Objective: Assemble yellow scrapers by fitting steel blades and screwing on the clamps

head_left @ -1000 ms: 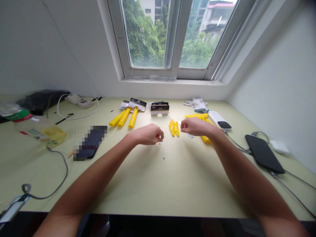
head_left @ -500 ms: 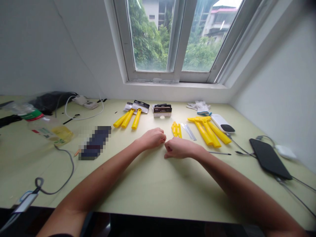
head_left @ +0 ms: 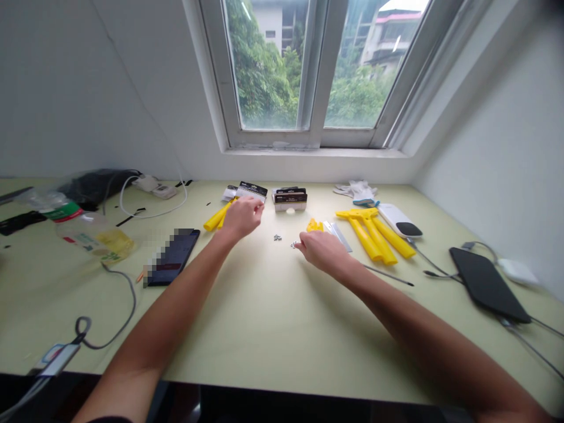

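Note:
My left hand [head_left: 242, 218] is above the packaged tools at the back left, with its fingers curled together. It covers part of the yellow handles [head_left: 217, 216]; anything in its fingers is hidden. My right hand [head_left: 321, 250] rests low over the table, fingers drawn in and thumb toward the left. Small metal pieces [head_left: 293, 244], perhaps screws, lie at its fingertips. To their left sits a little pile of similar metal pieces [head_left: 277, 237]. Behind the right hand are yellow plastic parts [head_left: 314, 224] and flat metal blades [head_left: 338, 236].
Dark cardboard packages [head_left: 291, 201] stand at the back middle. Yellow T-shaped handles [head_left: 373, 238] lie on the right, near a white device [head_left: 399, 220] and a black phone [head_left: 489, 285]. Another phone [head_left: 174, 258], a bottle [head_left: 83, 229] and cables occupy the left.
My left hand has moved away from the right hand, back and left toward the packaged tools. The small metal pile now shows where it was. My right hand has shifted slightly farther back.

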A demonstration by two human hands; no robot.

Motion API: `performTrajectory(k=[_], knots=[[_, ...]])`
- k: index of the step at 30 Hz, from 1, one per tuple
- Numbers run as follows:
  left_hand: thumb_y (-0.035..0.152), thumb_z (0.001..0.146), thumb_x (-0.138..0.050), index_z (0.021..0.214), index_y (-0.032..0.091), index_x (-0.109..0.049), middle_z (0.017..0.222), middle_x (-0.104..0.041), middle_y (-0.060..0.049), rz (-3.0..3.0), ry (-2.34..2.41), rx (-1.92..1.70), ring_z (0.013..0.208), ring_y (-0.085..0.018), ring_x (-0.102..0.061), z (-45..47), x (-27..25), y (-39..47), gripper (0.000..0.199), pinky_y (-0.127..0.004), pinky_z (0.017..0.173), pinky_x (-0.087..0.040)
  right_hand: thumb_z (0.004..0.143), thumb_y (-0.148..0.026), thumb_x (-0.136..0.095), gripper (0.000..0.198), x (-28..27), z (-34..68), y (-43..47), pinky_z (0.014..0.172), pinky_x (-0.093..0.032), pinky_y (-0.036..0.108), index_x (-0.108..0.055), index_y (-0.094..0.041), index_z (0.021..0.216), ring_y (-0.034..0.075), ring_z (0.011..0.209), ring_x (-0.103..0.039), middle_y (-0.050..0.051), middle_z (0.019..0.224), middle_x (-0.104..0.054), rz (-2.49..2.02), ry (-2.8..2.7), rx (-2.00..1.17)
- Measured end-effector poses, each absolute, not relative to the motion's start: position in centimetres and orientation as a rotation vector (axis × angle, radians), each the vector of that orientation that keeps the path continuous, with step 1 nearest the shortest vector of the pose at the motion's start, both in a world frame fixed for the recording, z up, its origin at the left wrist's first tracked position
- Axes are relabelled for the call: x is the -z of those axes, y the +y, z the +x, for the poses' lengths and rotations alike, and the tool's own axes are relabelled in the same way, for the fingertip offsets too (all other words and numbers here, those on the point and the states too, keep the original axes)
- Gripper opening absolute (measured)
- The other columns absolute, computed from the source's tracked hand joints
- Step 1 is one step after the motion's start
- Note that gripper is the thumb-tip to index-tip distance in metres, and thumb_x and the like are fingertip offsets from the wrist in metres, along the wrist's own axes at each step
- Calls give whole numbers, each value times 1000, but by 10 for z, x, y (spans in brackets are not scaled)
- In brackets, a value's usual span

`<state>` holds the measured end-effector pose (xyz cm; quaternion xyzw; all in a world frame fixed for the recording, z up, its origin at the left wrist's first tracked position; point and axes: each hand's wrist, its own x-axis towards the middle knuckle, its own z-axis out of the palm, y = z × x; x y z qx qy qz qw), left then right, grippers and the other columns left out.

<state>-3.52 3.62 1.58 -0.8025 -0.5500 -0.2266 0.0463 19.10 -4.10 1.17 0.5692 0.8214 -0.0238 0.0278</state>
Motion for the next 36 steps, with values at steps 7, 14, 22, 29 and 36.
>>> performTrajectory(k=[7, 14, 22, 29, 36], knots=[[42, 91, -42, 106, 19, -65, 108, -65, -12, -2208, -2000, 389, 96, -28, -61, -59, 3, 47, 37, -38, 83, -46, 96, -37, -32, 35, -27, 175, -85, 62, -43, 32, -61, -18, 92, 24, 76, -65, 11, 87, -68, 1438, 2694, 212], [33, 88, -43, 132, 18, -49, 106, -65, -16, -2200, -2050, 282, 94, -31, -62, -40, 24, 42, 47, -45, 87, -42, 82, -11, -44, 25, -14, 175, -99, 66, -47, 35, -61, -13, 101, 26, 82, -64, 14, 94, -65, 1146, 2582, 229], [30, 91, -36, 140, 19, -33, 109, -60, -16, -2183, -2089, 501, 88, -29, -63, -27, 5, 32, 50, -40, 77, -45, 89, -40, -52, 33, -40, 198, -76, 92, -44, 41, -66, -14, 104, 28, 106, -57, 15, 110, -65, 1414, 2876, 305], [33, 92, -39, 146, 25, -11, 117, -56, -14, -2464, -1875, 1028, 68, -23, -62, 29, -14, -29, 61, -35, 56, -45, 94, -51, -40, 49, -30, 209, -33, 73, -51, 32, -52, -17, 126, 20, 89, -65, 14, 122, -62, 1895, 2633, 1898], [41, 90, -45, 143, 27, -21, 122, -51, -13, -2715, -1508, 1065, 73, -21, -63, 56, -31, -77, 59, -37, 61, -53, 82, -54, -58, 39, -19, 216, -26, 67, -47, 27, -58, -17, 95, 15, 73, -59, 3, 84, -62, 1868, 2510, 2702]])
